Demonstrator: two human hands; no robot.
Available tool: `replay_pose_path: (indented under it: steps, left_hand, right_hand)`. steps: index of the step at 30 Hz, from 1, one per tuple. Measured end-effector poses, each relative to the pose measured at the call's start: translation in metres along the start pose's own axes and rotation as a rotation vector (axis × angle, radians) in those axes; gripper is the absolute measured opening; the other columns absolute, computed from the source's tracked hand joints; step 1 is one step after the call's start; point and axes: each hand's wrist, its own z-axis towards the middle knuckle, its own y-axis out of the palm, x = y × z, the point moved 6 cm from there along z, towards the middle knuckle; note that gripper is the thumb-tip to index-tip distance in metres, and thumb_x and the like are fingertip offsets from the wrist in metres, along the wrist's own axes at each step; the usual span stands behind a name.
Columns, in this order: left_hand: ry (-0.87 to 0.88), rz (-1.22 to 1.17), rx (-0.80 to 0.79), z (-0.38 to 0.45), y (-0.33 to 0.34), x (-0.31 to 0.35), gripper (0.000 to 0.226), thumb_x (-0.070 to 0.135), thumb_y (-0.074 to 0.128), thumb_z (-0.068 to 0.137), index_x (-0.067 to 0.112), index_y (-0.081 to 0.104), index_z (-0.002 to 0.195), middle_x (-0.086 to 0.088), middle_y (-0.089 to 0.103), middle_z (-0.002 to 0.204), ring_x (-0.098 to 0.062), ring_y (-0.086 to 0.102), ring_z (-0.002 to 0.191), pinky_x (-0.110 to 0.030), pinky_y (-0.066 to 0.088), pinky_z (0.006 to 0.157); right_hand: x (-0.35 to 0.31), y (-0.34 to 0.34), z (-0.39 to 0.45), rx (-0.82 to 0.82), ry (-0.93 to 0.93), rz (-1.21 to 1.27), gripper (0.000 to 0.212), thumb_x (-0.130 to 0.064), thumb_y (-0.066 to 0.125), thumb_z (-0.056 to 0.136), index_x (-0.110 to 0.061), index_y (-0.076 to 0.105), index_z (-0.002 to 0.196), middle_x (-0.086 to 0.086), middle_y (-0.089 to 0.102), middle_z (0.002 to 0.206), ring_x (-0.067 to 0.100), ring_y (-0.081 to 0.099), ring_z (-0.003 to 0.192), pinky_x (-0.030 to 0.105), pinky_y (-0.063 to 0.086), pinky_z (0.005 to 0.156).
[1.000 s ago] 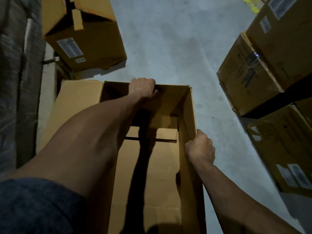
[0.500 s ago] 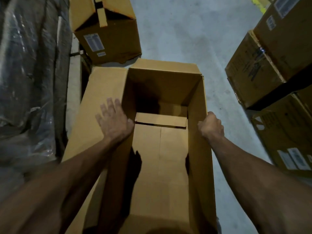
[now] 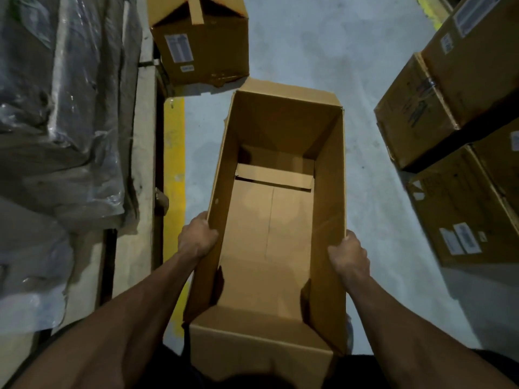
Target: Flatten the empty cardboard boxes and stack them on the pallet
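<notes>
Closed boxes [image 3: 460, 113] right of my fingers, wrapped stack [image 3: 61, 108] left. My left hand [image 3: 198, 238] and right hand [image 3: 348, 255] clamp the open box [image 3: 269, 226] walls between them.

open cardboard box [image 3: 283, 209], left hand [image 3: 198, 238] and right hand [image 3: 348, 255] gripping its side walls, grey floor [image 3: 323, 46]

box [image 3: 283, 228] is plain matt brown cardboard, floor [image 3: 323, 51] smooth-ish grey concrete, wrap [image 3: 64, 108] on the left glossy crinkled plastic

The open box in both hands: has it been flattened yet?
No. The open box still stands as a full rectangular tube, with the left hand and right hand gripping its two long side walls.
</notes>
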Motion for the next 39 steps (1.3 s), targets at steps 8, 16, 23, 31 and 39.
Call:
replay_pose_path:
  steps: [8, 16, 23, 31, 39]
  left_hand:
    - [-0.015, -0.098, 0.029, -0.034, -0.021, 0.001, 0.016, 0.007, 0.057, 0.092, 0.008, 0.065, 0.106, -0.018, 0.070, 0.104, -0.038, 0.066, 0.096, -0.043, 0.056, 0.085]
    - [0.074, -0.120, 0.142, -0.070, -0.062, 0.014, 0.015, 0.003, 0.056, 0.090, 0.005, 0.066, 0.101, -0.019, 0.069, 0.096, -0.039, 0.066, 0.091, -0.045, 0.057, 0.083]
    - [0.171, -0.129, 0.263, -0.100, -0.099, 0.024, 0.008, 0.006, 0.060, 0.091, 0.007, 0.064, 0.097, -0.016, 0.068, 0.087, -0.036, 0.066, 0.083, -0.044, 0.057, 0.079]
    - [0.256, -0.132, 0.349, -0.127, -0.112, 0.031, 0.012, 0.012, 0.062, 0.090, 0.009, 0.063, 0.101, -0.011, 0.067, 0.091, -0.035, 0.065, 0.085, -0.049, 0.057, 0.081]
    - [0.334, -0.138, 0.345, -0.143, -0.105, 0.057, 0.025, 0.011, 0.061, 0.092, 0.012, 0.064, 0.117, -0.008, 0.069, 0.095, -0.030, 0.067, 0.082, -0.050, 0.058, 0.079]
  right_hand:
    - [-0.007, -0.018, -0.039, -0.058, -0.057, 0.024, 0.029, -0.019, 0.050, 0.103, -0.009, 0.055, 0.130, 0.015, 0.063, 0.124, 0.033, 0.061, 0.101, 0.036, 0.045, 0.081]
    - [-0.032, -0.077, -0.069, 0.082, -0.150, 0.013, 0.024, -0.018, 0.052, 0.100, -0.010, 0.060, 0.121, 0.014, 0.065, 0.114, 0.035, 0.062, 0.097, 0.040, 0.050, 0.082]
    - [-0.034, -0.120, -0.103, 0.173, -0.264, 0.085, 0.022, -0.010, 0.052, 0.101, -0.008, 0.059, 0.122, 0.010, 0.063, 0.108, 0.024, 0.057, 0.085, 0.033, 0.044, 0.072]
    - [-0.022, -0.139, -0.123, 0.181, -0.297, 0.273, 0.023, -0.008, 0.051, 0.101, -0.012, 0.061, 0.121, 0.008, 0.065, 0.107, 0.027, 0.061, 0.088, 0.043, 0.055, 0.087]
    - [-0.008, -0.158, -0.109, 0.203, -0.269, 0.398, 0.021, -0.011, 0.057, 0.099, -0.015, 0.063, 0.118, 0.007, 0.067, 0.110, 0.032, 0.066, 0.098, 0.047, 0.058, 0.086]
